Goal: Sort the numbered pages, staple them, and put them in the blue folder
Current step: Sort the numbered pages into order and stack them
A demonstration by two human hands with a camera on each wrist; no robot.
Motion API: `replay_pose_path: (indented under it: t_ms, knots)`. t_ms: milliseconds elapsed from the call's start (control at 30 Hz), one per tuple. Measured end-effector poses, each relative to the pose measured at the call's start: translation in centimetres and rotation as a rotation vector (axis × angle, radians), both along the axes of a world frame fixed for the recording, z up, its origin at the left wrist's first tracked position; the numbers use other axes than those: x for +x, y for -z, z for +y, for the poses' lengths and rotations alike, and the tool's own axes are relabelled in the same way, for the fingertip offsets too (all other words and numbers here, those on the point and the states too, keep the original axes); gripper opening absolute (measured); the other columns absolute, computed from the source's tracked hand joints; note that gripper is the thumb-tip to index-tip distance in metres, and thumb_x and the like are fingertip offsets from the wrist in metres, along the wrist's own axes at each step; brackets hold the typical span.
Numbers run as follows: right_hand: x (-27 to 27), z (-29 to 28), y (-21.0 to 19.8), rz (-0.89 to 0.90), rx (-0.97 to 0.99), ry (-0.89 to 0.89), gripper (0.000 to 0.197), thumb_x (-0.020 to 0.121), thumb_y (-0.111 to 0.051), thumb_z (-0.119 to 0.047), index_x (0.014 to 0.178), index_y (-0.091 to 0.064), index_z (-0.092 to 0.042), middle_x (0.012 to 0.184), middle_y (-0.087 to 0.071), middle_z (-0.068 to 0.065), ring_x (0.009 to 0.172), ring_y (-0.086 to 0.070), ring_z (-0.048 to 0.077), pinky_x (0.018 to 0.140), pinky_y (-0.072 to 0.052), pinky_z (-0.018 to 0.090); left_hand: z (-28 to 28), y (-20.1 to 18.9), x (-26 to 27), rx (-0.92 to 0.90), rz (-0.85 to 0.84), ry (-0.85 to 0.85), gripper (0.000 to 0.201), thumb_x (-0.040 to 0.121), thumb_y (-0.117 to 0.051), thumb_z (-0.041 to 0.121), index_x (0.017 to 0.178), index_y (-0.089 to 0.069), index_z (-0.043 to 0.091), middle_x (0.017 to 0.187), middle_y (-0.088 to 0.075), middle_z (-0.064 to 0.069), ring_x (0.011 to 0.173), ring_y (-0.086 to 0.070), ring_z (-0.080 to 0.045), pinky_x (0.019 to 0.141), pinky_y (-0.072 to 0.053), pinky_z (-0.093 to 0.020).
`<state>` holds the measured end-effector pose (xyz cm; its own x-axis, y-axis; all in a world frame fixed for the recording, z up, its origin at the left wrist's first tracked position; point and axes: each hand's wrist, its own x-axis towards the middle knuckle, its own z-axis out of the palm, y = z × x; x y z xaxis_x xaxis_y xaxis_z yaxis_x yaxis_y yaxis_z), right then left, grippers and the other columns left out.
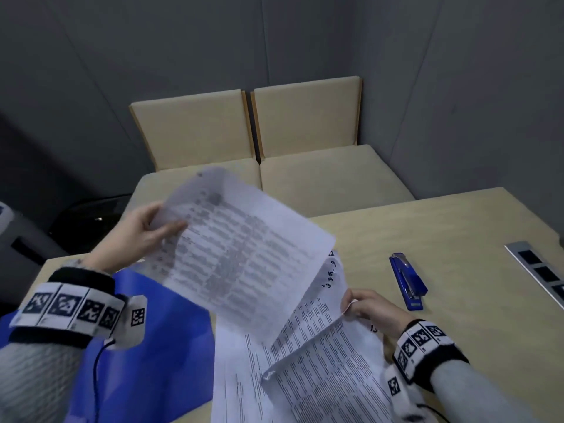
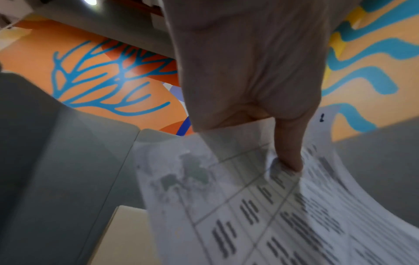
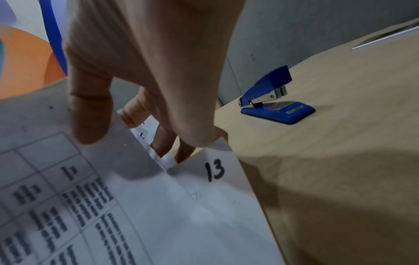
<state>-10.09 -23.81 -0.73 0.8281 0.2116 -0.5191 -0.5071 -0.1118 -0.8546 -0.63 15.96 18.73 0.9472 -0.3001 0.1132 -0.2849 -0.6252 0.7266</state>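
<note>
Left hand (image 1: pixel 143 230) pinches one printed sheet (image 1: pixel 244 254), raised above the pile of numbered pages (image 1: pixel 305 361). Right hand (image 1: pixel 375 309) grips a page corner at the pile's right edge. Blue folder (image 1: pixel 158 346) lies left of the pile, blue stapler (image 1: pixel 407 280) right of it, untouched on the table (image 1: pixel 457 233).

Grey panelled walls (image 1: pixel 122 56), two beige cushioned chairs (image 1: pixel 195 129), light wooden table (image 1: pixel 442 239), colourful mural (image 2: pixel 102 75)
</note>
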Motion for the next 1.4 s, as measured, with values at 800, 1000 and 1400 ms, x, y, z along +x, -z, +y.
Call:
replay_pose_path:
  t_ms: [800, 1000, 1400]
  knots:
    - [0.2, 2.0, 0.7, 0.030, 0.024, 0.194, 0.015, 0.085, -0.065, -0.015, 0.095, -0.065, -0.003, 0.098, -0.069, 0.014, 0.096, -0.066, 0.027, 0.097, -0.049, 0.041, -13.3, 18.0, -0.6, 0.531, 0.729, 0.420, 0.055, 0.092, -0.049, 0.048, 0.137, -0.041, 0.017, 0.133, -0.052, -0.001, 0.121, -0.051, -0.020, 0.106, -0.038, -0.038]
    - [0.2, 2.7, 1.9, 0.019, -0.016, 0.305, 0.018, 0.084, -0.069, -0.020, 0.097, -0.068, -0.007, 0.101, -0.072, 0.008, 0.101, -0.066, 0.020, 0.101, -0.046, 0.039, -14.7, 19.0, -2.9, 0.302, 0.825, 0.394, 0.058, 0.093, -0.026, 0.063, 0.120, -0.054, 0.021, 0.113, -0.052, 0.008, 0.101, -0.056, -0.016, 0.093, -0.041, -0.037]
    - [0.6, 2.6, 2.5, 0.008, -0.050, 0.319, 0.013, 0.084, -0.068, -0.014, 0.095, -0.070, -0.006, 0.095, -0.074, 0.011, 0.095, -0.069, 0.024, 0.096, -0.050, 0.045, -16.2, 20.6, -4.9, 0.366, -0.057, 0.376, 0.022, 0.084, -0.057, 0.032, 0.093, -0.059, 0.013, 0.125, -0.048, -0.003, 0.106, -0.049, -0.019, 0.091, -0.043, -0.034]
